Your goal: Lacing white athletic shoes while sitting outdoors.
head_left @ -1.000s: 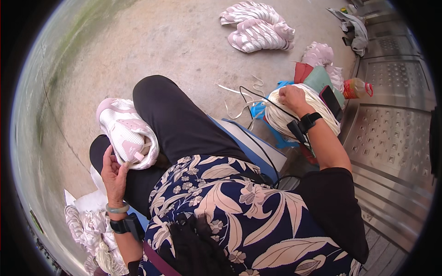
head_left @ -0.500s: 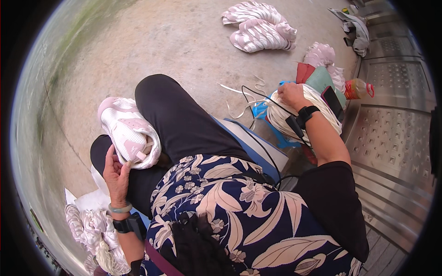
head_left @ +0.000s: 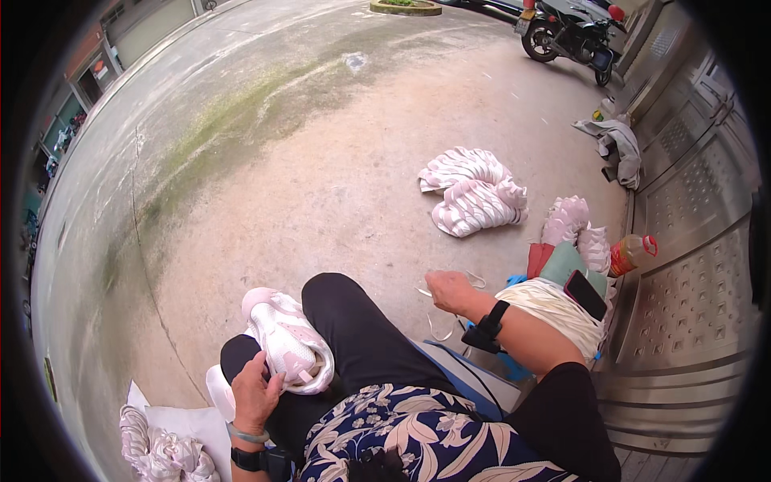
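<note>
A pink and white shoe upper [head_left: 291, 341] lies across my left thigh, its opening toward me. My left hand [head_left: 255, 395] grips its near-left edge, thumb by the opening and fingers along the side. My right hand [head_left: 452, 292] is closed in the air beyond my right knee, with a thin white shoelace [head_left: 424, 291] showing at its fingertips. A thick bundle of cream-white laces [head_left: 546, 307] lies beside my right forearm, partly hidden by it. A dark phone [head_left: 585, 295] rests on the bundle.
Stacked pink-white uppers [head_left: 479, 197] lie on the concrete ahead. More uppers [head_left: 566, 221], red and green cloth [head_left: 562, 263] and a bottle [head_left: 633, 254] stand by the metal door [head_left: 683, 241]. Another pile [head_left: 165, 450] sits at lower left. A motorbike [head_left: 570, 40] is parked far off.
The view has tipped up, showing more of the yard. My right hand has left the lace bundle, moving left with a lace. My left hand stays on the shoe upper.
</note>
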Available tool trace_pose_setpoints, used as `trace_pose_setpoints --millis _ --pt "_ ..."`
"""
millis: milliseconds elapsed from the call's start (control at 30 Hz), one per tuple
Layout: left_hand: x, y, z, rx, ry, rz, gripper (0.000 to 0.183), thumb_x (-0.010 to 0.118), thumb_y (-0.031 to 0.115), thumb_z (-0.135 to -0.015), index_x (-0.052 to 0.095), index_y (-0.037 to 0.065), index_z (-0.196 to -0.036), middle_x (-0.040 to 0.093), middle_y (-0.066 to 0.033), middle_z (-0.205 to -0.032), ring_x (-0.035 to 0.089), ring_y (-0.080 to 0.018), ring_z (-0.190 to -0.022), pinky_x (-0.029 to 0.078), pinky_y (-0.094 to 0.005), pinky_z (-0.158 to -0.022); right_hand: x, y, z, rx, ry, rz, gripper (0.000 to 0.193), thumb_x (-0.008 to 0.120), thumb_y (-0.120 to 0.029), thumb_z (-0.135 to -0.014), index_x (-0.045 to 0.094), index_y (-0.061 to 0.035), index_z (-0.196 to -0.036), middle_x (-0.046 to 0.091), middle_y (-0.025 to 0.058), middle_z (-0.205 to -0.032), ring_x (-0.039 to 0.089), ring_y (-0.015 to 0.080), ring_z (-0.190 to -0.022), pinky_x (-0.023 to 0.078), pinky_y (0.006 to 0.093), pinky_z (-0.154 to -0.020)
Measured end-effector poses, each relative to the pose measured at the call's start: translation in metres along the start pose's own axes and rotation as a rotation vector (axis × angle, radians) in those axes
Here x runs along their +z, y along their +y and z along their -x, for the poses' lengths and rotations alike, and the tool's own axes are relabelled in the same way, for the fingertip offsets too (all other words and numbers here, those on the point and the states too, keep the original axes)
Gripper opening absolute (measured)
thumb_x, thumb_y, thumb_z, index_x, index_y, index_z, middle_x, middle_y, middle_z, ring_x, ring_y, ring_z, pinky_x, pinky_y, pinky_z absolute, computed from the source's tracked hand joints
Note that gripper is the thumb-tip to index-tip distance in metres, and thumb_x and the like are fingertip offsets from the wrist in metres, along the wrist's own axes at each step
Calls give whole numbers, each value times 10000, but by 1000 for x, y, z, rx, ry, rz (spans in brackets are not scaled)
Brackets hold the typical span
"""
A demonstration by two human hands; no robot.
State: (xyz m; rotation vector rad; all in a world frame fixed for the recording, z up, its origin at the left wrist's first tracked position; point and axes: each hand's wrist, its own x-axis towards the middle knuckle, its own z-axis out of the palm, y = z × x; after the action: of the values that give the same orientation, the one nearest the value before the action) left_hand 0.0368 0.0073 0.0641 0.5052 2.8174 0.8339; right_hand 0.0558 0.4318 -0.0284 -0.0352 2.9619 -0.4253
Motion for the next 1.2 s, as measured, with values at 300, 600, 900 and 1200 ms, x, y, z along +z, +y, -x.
trace_pose_setpoints --millis 300,600,900,1200 --pt "-2 86 -38 132 -174 1392 837 740 353 -698 300 28 -1332 508 -113 -1215 469 -237 -1166 344 -362 -1006 -116 -215 -42 -877 278 -408 100 567 -144 -756 510 -66 -780 561 104 -703 587 290 -652 464 377 -542" --pt "-16 47 -22 -138 -297 1270 229 579 140 -871 572 -33 -1021 538 -3 -639 486 -68 -527 429 -204 -560 -115 -134 -79 -477 523 -396 107 505 -159 -850 509 -69 -793 561 128 -721 577 327 -706 460 409 -611" --pt "-42 -11 5 -315 -317 992 160 588 140 -865 628 -15 -850 527 22 -612 440 -31 -507 327 -171 -457 -53 22 -106 360 496 -128 154 487 -197 -839 579 -76 -858 615 170 -764 603 362 -764 466 453 -675" --pt "-3 15 -18 -125 -167 783 160 585 119 -856 643 -26 -824 569 15 -620 492 -35 -563 396 -197 -509 -20 -188 -76 -558 -7 -831 213 579 -188 -831 597 -13 -951 616 148 -870 598 269 -840 461 347 -743"
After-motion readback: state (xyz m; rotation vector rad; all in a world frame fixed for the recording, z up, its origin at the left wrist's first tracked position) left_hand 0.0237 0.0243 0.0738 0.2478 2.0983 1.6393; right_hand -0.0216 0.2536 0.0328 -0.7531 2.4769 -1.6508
